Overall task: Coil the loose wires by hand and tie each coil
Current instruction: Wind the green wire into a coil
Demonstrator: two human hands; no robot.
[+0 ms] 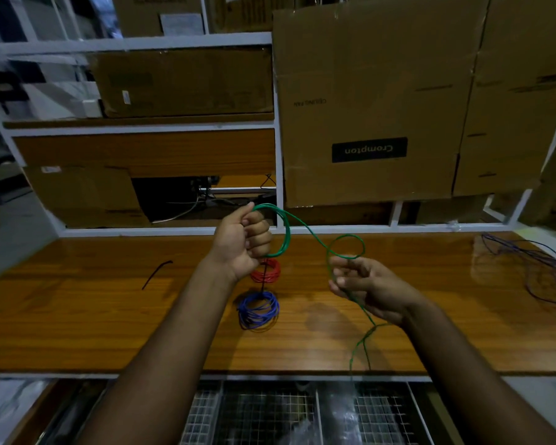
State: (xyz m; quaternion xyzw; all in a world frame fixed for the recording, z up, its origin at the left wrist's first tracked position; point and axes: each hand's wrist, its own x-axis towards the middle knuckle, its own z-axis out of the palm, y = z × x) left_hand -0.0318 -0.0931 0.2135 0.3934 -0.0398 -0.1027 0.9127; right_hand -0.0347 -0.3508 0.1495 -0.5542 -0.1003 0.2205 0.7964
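I am partway through coiling the green wire [289, 234], held up over the middle of the desk [109, 316]. My left hand [243, 242], at frame centre, is fisted around the loops gathered so far; they arc out from the top of the fist and back in under it. My right hand [363, 284], lower and to the right, has its fingers loosely curled and pinches the running length, which makes a small stray ring just above the fingertips. From that hand the wire trails down across my wrist and over the near edge of the desk; I cannot see where its end lies.

Next, I judge, that small ring must be opened to match the loops in my left fist and laid in with them, then more slack drawn up from below.

Below my left hand lie a red coil [268, 272] and a blue coil [259, 311], crossed by a dark strip, perhaps their tie. A black tie [156, 273] lies loose at the left. A purple wire [540, 274] sprawls uncoiled at the far right.

Wire-mesh bins [264, 412] sit under the desk at the bottom of the frame, holding what looks like clear plastic wrap. Cardboard boxes [376, 101] fill the upper frame; what is in them is hidden.
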